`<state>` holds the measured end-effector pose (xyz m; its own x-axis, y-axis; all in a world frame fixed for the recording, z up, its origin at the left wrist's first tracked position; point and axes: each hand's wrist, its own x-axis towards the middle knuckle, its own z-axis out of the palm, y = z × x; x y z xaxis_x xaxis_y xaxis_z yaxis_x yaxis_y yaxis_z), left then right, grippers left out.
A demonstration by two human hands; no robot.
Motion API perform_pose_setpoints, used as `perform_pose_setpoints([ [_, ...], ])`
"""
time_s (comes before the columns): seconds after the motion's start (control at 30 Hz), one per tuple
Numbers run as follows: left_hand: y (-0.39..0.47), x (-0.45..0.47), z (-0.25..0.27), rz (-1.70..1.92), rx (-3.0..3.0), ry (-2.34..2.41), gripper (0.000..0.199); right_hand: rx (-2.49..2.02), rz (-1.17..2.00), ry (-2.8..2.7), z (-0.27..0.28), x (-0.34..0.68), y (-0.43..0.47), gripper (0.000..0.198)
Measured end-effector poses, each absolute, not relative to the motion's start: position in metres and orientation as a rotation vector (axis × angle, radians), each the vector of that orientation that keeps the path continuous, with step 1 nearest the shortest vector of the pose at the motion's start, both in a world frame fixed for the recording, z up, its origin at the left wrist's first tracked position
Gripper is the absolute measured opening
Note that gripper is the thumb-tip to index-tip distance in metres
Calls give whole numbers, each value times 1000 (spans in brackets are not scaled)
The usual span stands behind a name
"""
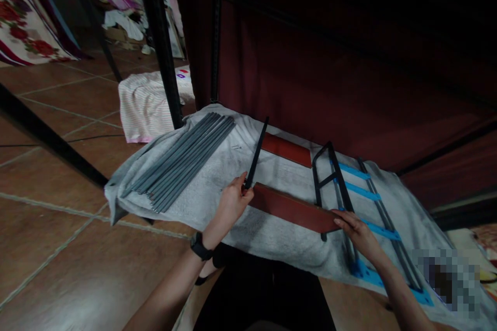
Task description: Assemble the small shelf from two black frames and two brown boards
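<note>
- Near panel (293,208): reddish-brown, long, flat, in front of me above the grey cloth (272,238). Likely stiff, fairly light; its smooth face may slide under a dry thumb. Best held by both ends, edges pinched; I'd mind its corners.
- My right hand (355,230) has its fingers closed over the panel's right end.
- My left hand (233,199) pinches the near end of a black bar (258,155), beside the panel's left end; whether that grip also takes in panel, I can't tell.
- Bar: slim, straight, probably metal, rigid; would swing if held by one end only.
- Far panel (286,150): same shape, redder in this light, lying beyond.
- Black frame (342,181): angular, with a crossbar, by my right hand.
- Further right, blue strips (363,191) across dark rods (382,212).
- Left: grey rods (182,165), slender, roughly parallel, likely to roll; small screws (236,147) nearby.
- Cloth: soft, rumpled, matte.
</note>
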<state>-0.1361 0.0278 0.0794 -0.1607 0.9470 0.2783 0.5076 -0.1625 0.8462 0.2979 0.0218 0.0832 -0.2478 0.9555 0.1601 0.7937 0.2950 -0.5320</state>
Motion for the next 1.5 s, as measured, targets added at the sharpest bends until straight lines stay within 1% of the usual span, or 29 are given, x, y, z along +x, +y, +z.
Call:
perform_pose_setpoints([
  [0.27,27,-139,80,1302,1715,1564,49,-1613,485,-2097,83,304,23,46],
  [0.43,27,-142,75,1422,1529,1408,49,-1625,504,-2088,87,303,23,47],
  [0.73,50,-146,57,1449,1174,1168,36,-1650,527,-2045,93,299,22,50],
  [1.03,52,-156,63,1405,1418,1154,20,-1685,522,-1986,96,295,22,54],
  [1.5,55,-171,78,1252,1734,1119,21,-1690,579,-1952,93,300,24,53],
])
